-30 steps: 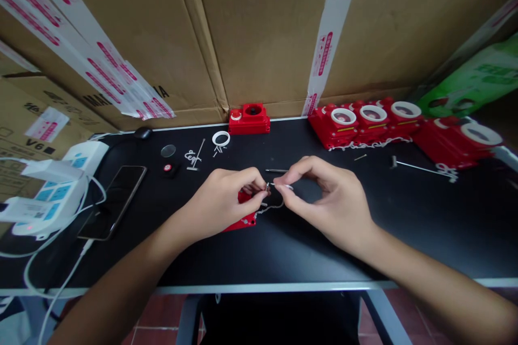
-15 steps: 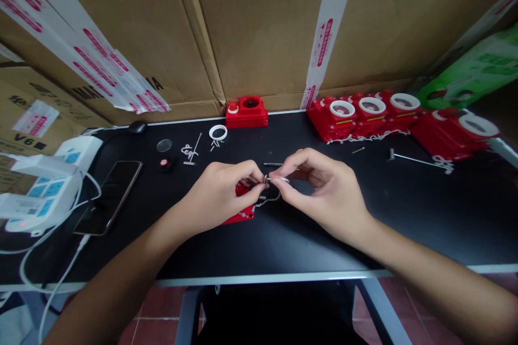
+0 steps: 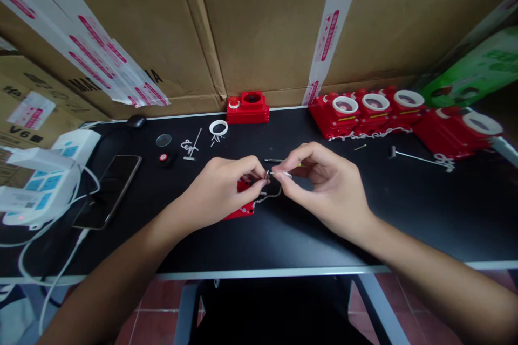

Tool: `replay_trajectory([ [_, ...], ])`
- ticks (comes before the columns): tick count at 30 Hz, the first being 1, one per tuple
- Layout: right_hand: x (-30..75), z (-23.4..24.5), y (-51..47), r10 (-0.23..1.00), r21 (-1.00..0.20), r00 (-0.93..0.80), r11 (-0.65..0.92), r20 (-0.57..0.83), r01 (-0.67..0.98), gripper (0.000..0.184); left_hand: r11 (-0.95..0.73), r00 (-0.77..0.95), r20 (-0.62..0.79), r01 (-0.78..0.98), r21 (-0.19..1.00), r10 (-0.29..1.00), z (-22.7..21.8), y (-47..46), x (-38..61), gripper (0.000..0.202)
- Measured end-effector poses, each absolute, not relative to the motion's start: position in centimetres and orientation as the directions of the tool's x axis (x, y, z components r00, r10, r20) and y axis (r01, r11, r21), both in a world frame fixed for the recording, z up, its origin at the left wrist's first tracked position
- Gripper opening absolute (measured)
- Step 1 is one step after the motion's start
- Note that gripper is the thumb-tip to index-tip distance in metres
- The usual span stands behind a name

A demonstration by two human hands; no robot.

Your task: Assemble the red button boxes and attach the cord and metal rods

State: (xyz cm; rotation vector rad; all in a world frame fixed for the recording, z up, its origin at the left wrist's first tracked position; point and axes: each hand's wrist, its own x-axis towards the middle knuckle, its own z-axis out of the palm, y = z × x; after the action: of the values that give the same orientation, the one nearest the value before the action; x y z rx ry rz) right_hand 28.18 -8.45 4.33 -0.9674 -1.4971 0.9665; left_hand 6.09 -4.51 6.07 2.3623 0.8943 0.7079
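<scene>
Over the middle of the black table, my left hand [image 3: 220, 186] is closed in a pinch on a tiny metallic piece whose kind I cannot make out. Facing it, my right hand [image 3: 329, 183] pinches a thin pale cord [image 3: 285, 174] between thumb and forefinger. The fingertips of both hands nearly meet. Partly hidden under my left hand lies a red box [image 3: 243, 210], and a greyish chain or twisted cord [image 3: 269, 198] runs from it up toward my right fingers. Behind my right fingertips lies a slim metal shaft [image 3: 273, 160], partly covered.
Further red boxes [image 3: 338, 124] with white rings stand at the back right; another red box [image 3: 247, 113] sits at the back centre. Small hammers [image 3: 418, 158] lie right and left. A white ring [image 3: 218, 128], a phone [image 3: 107, 191] and a power strip [image 3: 52, 188] occupy the left.
The view has shifted slightly. My hands keep their pinches close together, with the thin cord's tip and the tiny metallic piece slightly repositioned between the fingertips.
</scene>
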Motion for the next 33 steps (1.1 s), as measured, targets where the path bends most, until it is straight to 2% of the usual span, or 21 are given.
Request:
replay_trajectory([
  [7,27.7,4.7,-8.7,0.951,-0.952,-0.089,0.301,0.296,0.054,0.016,-0.685,0.662,0.298,0.455,0.569,0.687,5.9,-4.5,6.1,0.006],
  [21,27.4,4.1,-8.1,0.980,-0.980,-0.108,0.154,0.168,-0.123,0.023,-0.672,0.656,0.298,0.440,0.596,0.693,5.8,-4.5,6.1,0.010],
  [33,27.1,3.9,-8.2,0.983,-0.979,-0.112,0.129,0.148,-0.159,0.029,-0.662,0.645,0.291,0.459,0.592,0.707,5.7,-4.5,6.0,0.007],
])
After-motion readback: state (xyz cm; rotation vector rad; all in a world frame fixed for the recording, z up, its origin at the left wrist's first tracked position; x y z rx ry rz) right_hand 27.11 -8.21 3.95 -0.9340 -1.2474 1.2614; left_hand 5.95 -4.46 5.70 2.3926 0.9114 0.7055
